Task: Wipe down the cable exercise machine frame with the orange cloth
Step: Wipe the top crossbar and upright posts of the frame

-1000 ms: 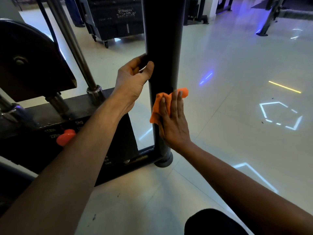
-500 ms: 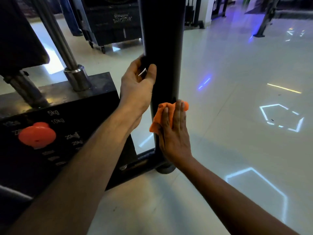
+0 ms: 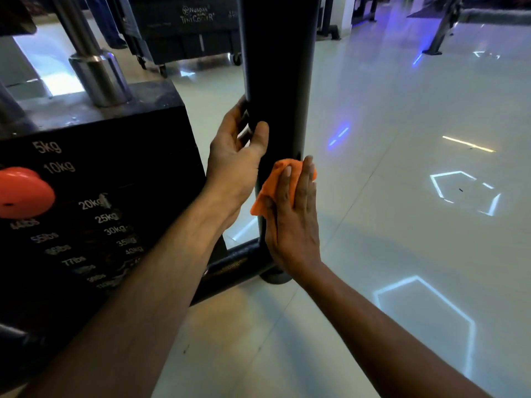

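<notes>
Orange cloth, small and crumpled, is pinned flat against the thick black round upright post of the cable machine frame, low down on the post and not far above its foot. Right hand is doing the pinning: fingers straight and together, palm flat on the cloth, with orange poking out above the fingertips and off to the left side of the hand. Left hand sits just above and left of the cloth on that same post, thumb across the near face and fingers curling round the back, so it grips the post, though how far the fingers wrap is hard to see from this angle. The two hands are close but not touching.

Left of the post is the black weight stack with white kg and lbs markings and a round orange selector knob. A shiny steel guide rod runs up out of the stack's top. A black base crossbar joins the post at its foot, on glossy pale floor tiles.
</notes>
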Demonstrator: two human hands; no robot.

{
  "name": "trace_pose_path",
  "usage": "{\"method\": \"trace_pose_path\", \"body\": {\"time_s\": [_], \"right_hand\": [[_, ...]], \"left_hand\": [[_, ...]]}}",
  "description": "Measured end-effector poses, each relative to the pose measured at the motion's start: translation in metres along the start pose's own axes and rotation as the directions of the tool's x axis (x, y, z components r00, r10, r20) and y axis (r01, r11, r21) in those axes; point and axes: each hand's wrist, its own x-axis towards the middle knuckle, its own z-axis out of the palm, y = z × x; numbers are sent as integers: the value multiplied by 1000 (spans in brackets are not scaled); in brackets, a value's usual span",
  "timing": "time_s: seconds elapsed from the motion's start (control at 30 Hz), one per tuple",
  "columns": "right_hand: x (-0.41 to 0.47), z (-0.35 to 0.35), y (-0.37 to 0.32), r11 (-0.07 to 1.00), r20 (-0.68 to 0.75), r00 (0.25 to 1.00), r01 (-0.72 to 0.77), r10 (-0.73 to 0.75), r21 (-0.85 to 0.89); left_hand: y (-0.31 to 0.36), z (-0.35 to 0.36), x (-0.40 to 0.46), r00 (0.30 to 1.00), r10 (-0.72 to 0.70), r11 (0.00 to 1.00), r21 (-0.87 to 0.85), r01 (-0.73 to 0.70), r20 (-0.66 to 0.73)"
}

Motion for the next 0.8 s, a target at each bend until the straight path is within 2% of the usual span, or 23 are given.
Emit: {"method": "trace_pose_path", "body": {"time_s": [0.1, 0.17, 0.3, 0.4, 0.57, 0.63, 0.8], "right_hand": [[18, -2, -10, 998, -92, 996, -14, 20, 64], [22, 2, -7, 999, -113, 994, 11, -6, 38], [-25, 21, 22, 997, 33, 999, 24, -22, -68], [-53, 28, 34, 998, 103, 995, -9, 14, -54], [-23, 26, 16, 999, -53, 999, 0, 2, 41], [-23, 31, 24, 1000, -62, 998, 17, -16, 16], [-78, 49, 50, 999, 129, 991, -17, 22, -39]], "left_hand": [[-11, -2, -7, 1000, -16, 999, -32, 17, 19], [-15, -2, -6, 1000, -13, 999, -34, 14, 28], [-25, -3, -12, 999, -28, 999, -28, 29, 38], [-39, -1, -18, 999, -48, 999, -21, 48, 25], [-64, -2, -23, 995, -90, 996, -12, 91, 38], [-72, -4, -25, 993, -109, 994, -3, 109, 46], [-87, -2, -30, 988, -151, 988, 4, 151, 1]]}}
